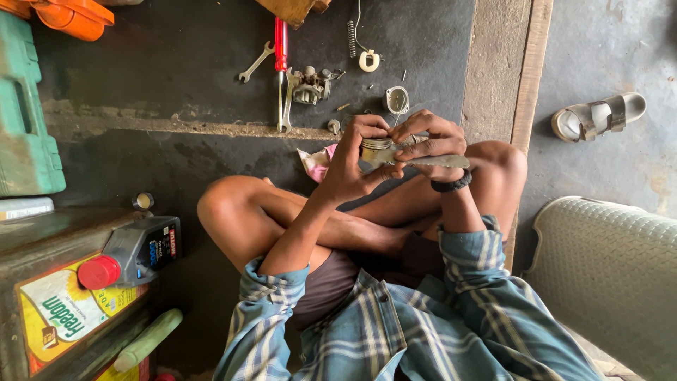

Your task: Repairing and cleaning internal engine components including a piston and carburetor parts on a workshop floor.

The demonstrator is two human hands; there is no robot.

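I see my left hand [350,164] wrapped around a small round metal cup [376,149], seemingly a carburettor bowl, fingers curled over its rim, while my right hand [429,141] is closed on a flat grey metal tool [438,161] laid against the cup's side. Both sit just above my crossed legs, with a pink rag [317,161] directly left of the cup.

I judge the cup to be light, rigid and probably oily, so it could slip; holding it by the rim and wall, as my left hand does now, seems safest, since the thin edge could dent.

Beyond the cup on the dark floor lie a carburettor body [310,86], a red-handled screwdriver [281,44], a spanner [255,63], a spring [351,37] and a second small round part [396,99].

Far left of the cup stands a grey oil bottle [135,248] with a red cap, shut, so I cannot tell its contents; it rests on a yellow-labelled tin [60,310]. A green case [25,116] lies behind that, closed. A sandal [598,116] lies well right of the cup.
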